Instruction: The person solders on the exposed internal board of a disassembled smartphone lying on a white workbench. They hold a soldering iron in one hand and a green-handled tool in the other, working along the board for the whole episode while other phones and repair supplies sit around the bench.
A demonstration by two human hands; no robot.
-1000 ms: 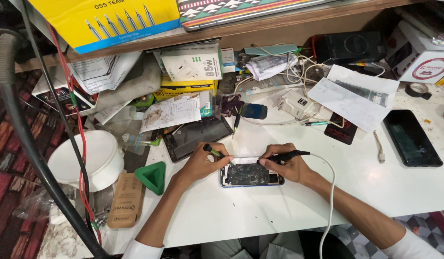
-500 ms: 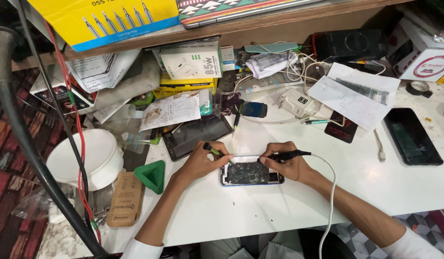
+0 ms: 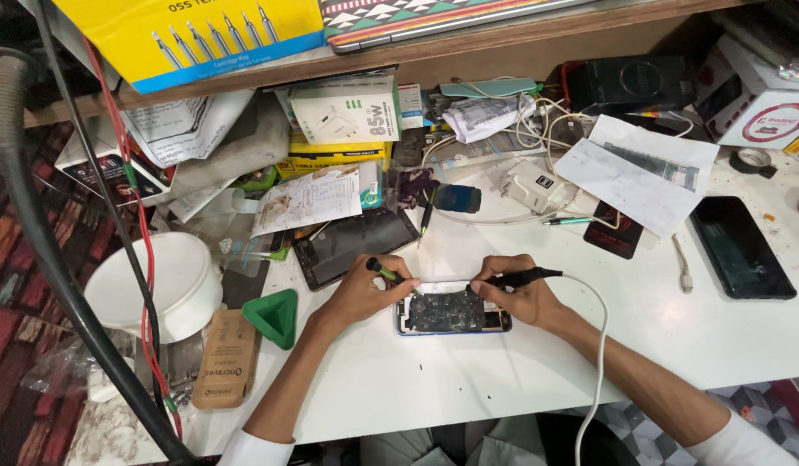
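My left hand (image 3: pixel 358 293) pinches a small green-handled tool (image 3: pixel 380 271); my right hand (image 3: pixel 518 299) grips a corded black pen-like tool (image 3: pixel 522 277). Between them lies the opened phone (image 3: pixel 451 312), its ends hidden under my fingers.

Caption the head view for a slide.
Left hand steadies an opened phone while the right hand works a corded tool over it.

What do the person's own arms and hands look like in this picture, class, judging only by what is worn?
Both forearms are bare. White sleeves show at the bottom edge, on the left arm and the right arm. The left hand and right hand wear no gloves.
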